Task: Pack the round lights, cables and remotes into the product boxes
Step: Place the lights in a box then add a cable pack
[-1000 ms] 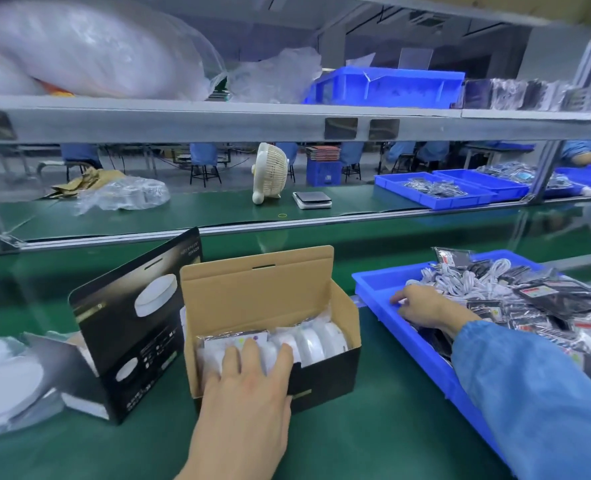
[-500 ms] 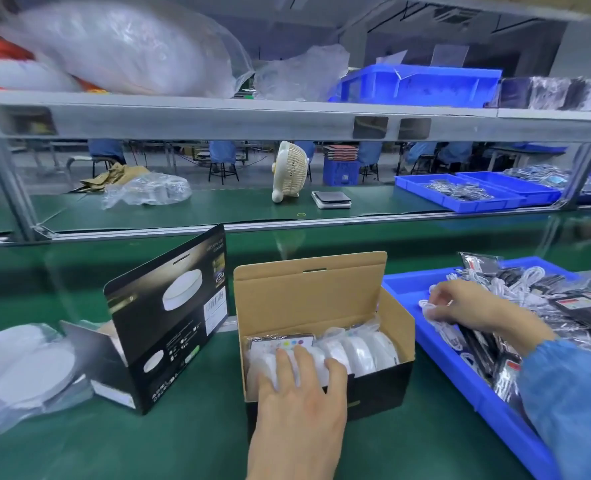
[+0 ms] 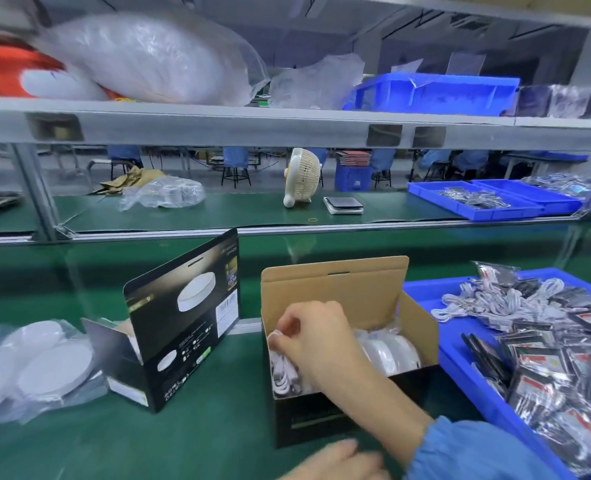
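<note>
Tucking white cable (image 3: 283, 374) into left end of open product box (image 3: 349, 407), right hand (image 3: 316, 337) pinching it, arrived from blue bin (image 3: 460, 375); left hand (image 3: 335, 460) withdrawn, relaxed, grasping nothing; lights (image 3: 391, 353) bagged inside.

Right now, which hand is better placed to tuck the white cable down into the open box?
Right. The right hand is already inside the open box, pinching the white cable. The left hand is low in front of it, holding nothing visible.
</note>
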Available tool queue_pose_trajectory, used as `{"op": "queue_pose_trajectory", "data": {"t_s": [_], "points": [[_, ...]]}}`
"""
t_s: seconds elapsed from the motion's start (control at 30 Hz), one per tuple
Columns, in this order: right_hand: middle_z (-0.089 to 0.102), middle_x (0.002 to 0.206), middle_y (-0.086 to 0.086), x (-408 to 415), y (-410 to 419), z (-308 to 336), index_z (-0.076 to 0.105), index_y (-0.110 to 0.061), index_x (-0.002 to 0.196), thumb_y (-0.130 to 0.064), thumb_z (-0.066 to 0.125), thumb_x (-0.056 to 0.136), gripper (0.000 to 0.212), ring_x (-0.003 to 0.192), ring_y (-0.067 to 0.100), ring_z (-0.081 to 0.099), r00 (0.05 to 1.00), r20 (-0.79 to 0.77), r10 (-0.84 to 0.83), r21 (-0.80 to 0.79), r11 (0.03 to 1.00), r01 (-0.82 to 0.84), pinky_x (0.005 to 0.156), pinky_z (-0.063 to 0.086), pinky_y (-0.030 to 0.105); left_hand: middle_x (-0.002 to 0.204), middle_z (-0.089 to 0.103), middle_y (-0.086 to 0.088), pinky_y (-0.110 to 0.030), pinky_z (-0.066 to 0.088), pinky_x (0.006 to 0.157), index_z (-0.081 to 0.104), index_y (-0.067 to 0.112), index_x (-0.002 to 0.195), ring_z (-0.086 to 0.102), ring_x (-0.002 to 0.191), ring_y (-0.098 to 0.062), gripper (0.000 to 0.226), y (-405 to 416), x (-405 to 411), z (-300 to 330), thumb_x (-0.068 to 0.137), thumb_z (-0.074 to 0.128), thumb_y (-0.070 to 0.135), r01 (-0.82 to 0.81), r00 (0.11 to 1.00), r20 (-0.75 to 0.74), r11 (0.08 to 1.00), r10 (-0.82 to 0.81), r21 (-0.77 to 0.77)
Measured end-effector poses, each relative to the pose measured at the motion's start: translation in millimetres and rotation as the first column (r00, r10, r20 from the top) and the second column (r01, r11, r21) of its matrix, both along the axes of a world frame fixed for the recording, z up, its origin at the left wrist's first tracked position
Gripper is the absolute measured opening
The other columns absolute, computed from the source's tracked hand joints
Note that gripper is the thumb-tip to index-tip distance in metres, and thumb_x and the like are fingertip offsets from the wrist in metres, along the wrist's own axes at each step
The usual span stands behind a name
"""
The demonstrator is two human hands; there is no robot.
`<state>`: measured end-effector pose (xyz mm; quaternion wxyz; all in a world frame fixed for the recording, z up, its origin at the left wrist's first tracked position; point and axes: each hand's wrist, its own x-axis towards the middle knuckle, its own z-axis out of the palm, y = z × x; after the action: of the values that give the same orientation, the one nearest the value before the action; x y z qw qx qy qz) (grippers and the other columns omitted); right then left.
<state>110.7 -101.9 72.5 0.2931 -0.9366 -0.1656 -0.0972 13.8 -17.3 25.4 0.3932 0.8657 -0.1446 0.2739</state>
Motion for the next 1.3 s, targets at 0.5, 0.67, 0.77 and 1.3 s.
{"op": "queue_pose_trajectory", "data": {"t_s": [0.5, 0.67, 0.77, 1.3], "points": [[0.063, 0.085, 0.002, -42.4, -28.4, -1.3, 0.065, -0.01, 0.079, -0.024, 0.045, 0.093, 0.029, 0.089, 0.02, 0.05, 0.846, 0.104, 0.523, -0.379, 0.807, -0.452, 0.106, 0.032, 0.033, 0.102, 0.076, 0.003, -0.03, 0.045, 0.087, 0.071, 0.032, 0.106, 0.07, 0.095, -0.009, 0.031, 45.5, 65.1, 14.2, 0.08, 0.065, 0.047, 0.02, 0.831, -0.391, 0.723, -0.396, -0.69], [0.072, 0.089, -0.005, -27.1, -62.8, 18.8, 0.073, -0.016, 0.092, -0.016, 0.056, 0.091, 0.016, 0.086, 0.012, 0.063, 0.834, 0.122, 0.538, -0.125, 0.842, -0.525, 0.086, 0.049, 0.026, 0.106, 0.075, -0.003, -0.032, 0.049, 0.086, 0.066, 0.024, 0.115, 0.072, 0.098, -0.02, 0.026, 47.1, 68.3, 1.9, 0.089, 0.066, 0.022, 0.007, 0.841, -0.374, 0.698, -0.391, -0.716], [0.071, 0.106, -0.01, -1.1, -131.2, 13.0, 0.067, -0.025, 0.112, -0.007, 0.059, 0.094, 0.026, 0.096, 0.001, 0.065, 0.949, 0.283, -0.137, 0.56, 0.827, -0.047, 0.083, 0.052, 0.02, 0.108, 0.075, 0.003, -0.021, 0.055, 0.077, 0.065, 0.028, 0.114, 0.071, 0.099, -0.016, 0.035, 48.3, 74.7, -3.7, 0.088, 0.069, 0.005, -0.015, 0.85, -0.39, 0.722, -0.356, -0.692], [0.051, 0.139, -0.01, -33.3, -143.9, -36.8, 0.062, -0.03, 0.113, -0.073, 0.063, 0.071, 0.06, 0.13, 0.01, 0.048, 0.908, -0.072, 0.413, 0.523, 0.791, -0.319, 0.1, 0.039, 0.018, 0.118, 0.068, 0.018, -0.012, 0.044, 0.092, 0.071, 0.039, 0.1, 0.061, 0.115, -0.004, 0.026, 73.1, 46.9, 0.0, 0.079, 0.062, 0.051, 0.265, 0.951, -0.106, 0.942, -0.29, -0.206]]}}
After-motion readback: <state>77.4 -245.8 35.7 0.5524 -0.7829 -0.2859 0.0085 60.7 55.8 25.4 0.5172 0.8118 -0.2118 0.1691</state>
